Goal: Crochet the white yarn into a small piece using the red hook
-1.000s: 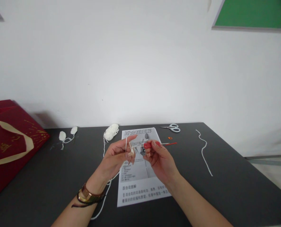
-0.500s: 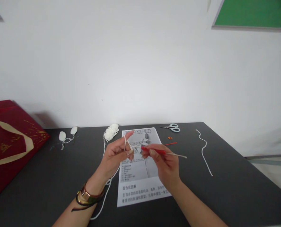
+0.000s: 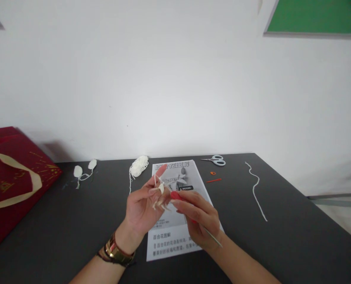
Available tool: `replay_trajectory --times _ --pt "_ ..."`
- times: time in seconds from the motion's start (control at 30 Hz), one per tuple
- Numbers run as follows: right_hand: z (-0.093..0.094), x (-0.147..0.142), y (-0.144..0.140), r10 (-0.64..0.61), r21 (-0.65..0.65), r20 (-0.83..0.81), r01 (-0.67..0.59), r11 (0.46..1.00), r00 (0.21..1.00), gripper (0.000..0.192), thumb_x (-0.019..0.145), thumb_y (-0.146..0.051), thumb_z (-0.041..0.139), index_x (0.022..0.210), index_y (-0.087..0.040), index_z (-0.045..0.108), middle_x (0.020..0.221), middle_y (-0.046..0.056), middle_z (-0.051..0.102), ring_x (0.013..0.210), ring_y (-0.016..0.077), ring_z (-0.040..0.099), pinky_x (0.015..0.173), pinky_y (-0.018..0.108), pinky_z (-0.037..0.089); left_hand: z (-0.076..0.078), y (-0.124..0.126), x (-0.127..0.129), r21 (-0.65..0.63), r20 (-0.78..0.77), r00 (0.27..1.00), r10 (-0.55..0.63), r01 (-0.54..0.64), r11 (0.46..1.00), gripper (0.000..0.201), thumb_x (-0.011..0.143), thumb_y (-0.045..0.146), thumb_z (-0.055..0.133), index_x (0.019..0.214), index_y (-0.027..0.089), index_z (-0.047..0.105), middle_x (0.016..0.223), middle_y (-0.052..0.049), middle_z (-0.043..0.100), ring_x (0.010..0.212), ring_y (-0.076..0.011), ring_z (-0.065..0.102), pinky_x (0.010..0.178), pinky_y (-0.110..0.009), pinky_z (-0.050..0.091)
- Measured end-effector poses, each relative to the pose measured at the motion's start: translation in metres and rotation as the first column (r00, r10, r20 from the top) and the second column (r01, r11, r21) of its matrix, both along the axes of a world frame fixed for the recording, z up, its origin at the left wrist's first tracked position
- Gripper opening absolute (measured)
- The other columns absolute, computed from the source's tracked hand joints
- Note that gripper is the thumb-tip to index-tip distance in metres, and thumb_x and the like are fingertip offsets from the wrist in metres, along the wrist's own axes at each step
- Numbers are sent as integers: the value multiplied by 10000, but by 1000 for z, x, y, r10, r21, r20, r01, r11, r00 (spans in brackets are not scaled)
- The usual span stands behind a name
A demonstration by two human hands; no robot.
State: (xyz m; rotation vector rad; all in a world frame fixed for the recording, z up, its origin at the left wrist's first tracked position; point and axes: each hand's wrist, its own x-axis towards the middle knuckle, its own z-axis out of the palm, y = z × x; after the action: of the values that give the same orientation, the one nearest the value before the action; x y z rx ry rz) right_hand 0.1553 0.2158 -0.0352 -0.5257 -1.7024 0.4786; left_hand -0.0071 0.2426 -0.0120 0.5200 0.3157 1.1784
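The hook handle [image 3: 175, 195] appears to be smooth plastic; its shaft [image 3: 213, 237] looks metallic. The yarn ball [image 3: 139, 166] is fibrous and matt. The printed sheet [image 3: 167, 255] is smooth paper. The scissor grips [image 3: 214, 159] resemble plastic. The wristband [image 3: 114, 250] presents glossy metal. The tabletop [image 3: 270, 252] is smooth, matt. The ribbon [image 3: 10, 161] appears cloth. The wall [image 3: 175, 98] is matt.

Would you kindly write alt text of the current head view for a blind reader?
The left hand holds a small white yarn piece and the right hand grips a red-handled tool, above a printed sheet on a dark table. Farther back lie a yarn ball and scissors; a red bag is at the picture's left.
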Motion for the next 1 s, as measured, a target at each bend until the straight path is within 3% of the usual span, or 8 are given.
replay_trajectory --times 0.07,0.13,0.2,0.3,0.4,0.67,0.9,1.0 --pt "0 -4 2 19 -144 -145 -40 989 989 382 854 -74 532 1109 -317 679 1076 73 710 951 228 665 797 374 565 1 1 -2 26 -17 1000 -25 25 999 510 638 105 601 1145 119 652 486 26 484 492 -110 451 563 -248 410" --pt "-1 -8 7 44 -331 -333 -160 930 942 234 854 -147 586 971 -283 736 950 62 739 898 219 680 789 372 572 2 2 -5 75 -51 998 -30 34 997 518 642 110 586 1157 103 647 446 31 453 478 -114 425 570 -265 386" --pt "-1 -11 12 105 -467 -518 -384 797 849 141 844 -239 624 927 -261 737 908 49 739 855 204 682 713 348 596 4 3 -9 120 -94 995 -34 45 992 533 652 112 569 1181 88 635 426 33 428 476 -117 405 566 -274 352" --pt "0 -10 18 126 -524 -682 -601 604 721 131 823 -320 653 894 -233 720 876 34 730 791 171 662 636 321 607 6 3 -15 156 -158 985 -66 91 984 547 651 105 558 1192 74 629 415 37 392 479 -120 391 539 -274 304" --pt "3 -7 21 116 -529 -732 -667 525 671 152 810 -356 665 854 -216 703 819 21 715 699 143 629 589 307 604 6 2 -18 163 -218 970 -109 146 976 560 625 97 567 1180 80 639 427 39 382 471 -117 384 504 -271 277" --pt "11 0 20 162 -498 -731 -682 536 662 171 820 -349 656 801 -184 695 728 5 676 590 119 591 561 296 580 2 1 -21 172 -265 947 -181 231 958 552 584 106 581 1127 60 668 427 36 409 402 -96 366 438 -267 246" --pt "17 7 20 183 -477 -666 -601 641 723 160 813 -328 666 779 -181 719 721 19 671 589 134 609 582 313 566 2 0 -23 161 -264 942 -206 254 954 545 573 95 593 1110 54 679 418 35 412 405 -97 367 435 -270 224" --pt "18 9 20 183 -479 -652 -587 653 736 157 808 -333 670 770 -188 718 713 18 667 592 143 615 587 320 558 2 0 -23 165 -269 939 -215 265 950 547 570 102 596 1110 59 680 413 32 424 401 -97 364 439 -272 227"
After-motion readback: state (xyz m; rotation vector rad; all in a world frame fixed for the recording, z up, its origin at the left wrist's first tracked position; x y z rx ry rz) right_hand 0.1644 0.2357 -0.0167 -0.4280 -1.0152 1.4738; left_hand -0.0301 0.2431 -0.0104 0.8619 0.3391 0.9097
